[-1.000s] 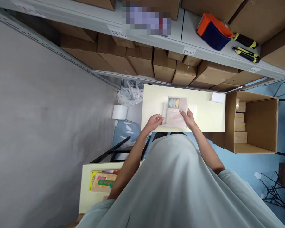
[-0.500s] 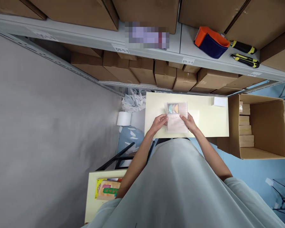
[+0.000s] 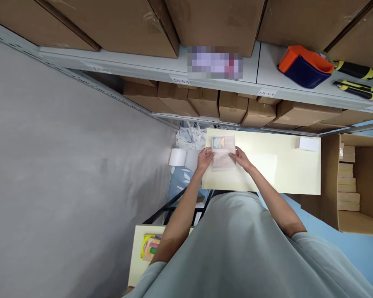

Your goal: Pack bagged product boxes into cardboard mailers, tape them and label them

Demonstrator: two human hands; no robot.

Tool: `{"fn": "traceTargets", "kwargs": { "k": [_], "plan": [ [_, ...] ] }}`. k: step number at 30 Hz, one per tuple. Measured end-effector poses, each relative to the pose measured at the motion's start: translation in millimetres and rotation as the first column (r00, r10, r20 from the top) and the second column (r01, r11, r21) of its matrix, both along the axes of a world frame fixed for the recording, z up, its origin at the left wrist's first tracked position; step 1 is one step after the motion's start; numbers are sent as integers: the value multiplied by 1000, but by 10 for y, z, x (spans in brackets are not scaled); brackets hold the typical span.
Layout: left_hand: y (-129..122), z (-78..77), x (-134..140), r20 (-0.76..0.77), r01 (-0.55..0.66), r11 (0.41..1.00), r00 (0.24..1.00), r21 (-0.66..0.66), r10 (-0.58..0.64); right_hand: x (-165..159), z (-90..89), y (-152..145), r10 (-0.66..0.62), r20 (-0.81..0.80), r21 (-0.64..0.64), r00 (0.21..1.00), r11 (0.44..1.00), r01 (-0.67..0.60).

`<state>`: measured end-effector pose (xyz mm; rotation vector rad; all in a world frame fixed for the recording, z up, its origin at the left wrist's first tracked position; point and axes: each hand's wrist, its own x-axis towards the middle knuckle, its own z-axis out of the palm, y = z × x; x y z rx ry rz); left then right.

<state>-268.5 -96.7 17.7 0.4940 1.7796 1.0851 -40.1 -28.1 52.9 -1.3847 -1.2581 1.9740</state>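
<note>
Nearer the body than the left fingers and off to the left, on a pale side table (image 3: 136, 258), colourful flat items (image 3: 147, 249), partly hidden. Just left of the left fingers, a white roll (image 3: 177, 157); beyond and slightly left, crumpled white scraps (image 3: 191, 135).

Next, the left fingers (image 3: 209, 152), clamped on the left edge of a pale packet (image 3: 224, 162). Between both sets of fingers, face up, with a small coloured picture on the part beyond the thumbs; possibly wrapped in clear film, too blurred to be sure. Cannot tell whether resting on the table (image 3: 294, 176) or raised slightly above.

On the other side, the right fingers (image 3: 233, 156), clamped on the right edge, thumb across the face. By judgement, a two-handed holding and squaring step. Needed for the next move: even pressure at both edges, both sets of fingers travelling together, no bending of the packet.

Well right of the right fingers, a small white box (image 3: 308, 144) on the table; farther right, an open carton (image 3: 330, 178) with smaller boxes (image 3: 348, 185) inside.
</note>
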Motion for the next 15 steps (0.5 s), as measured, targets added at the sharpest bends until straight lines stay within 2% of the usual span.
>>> {"fn": "traceTargets", "kwargs": {
  "k": [5, 9, 12, 15],
  "plan": [
    [221, -155, -191, -89, -36, 999, 995, -13, 35, -310, -240, 163, -25, 4, 9, 1000, 1000, 25],
    [386, -260, -226, -118, -47, 998, 992, -35, 43, -405, -390, 238, -14, 5, 6, 1000, 1000, 14],
    [450, -311, -212, -115, -40, 998, 993, -42, 35, -394, -433, 240, -15, 40, -42, 999, 999, 16],
    [427, -291, -195, -102, -33, 999, 994, -31, 30, -297, -381, 185, -73, 106, -118, 992, 989, 86]
  ]
}}
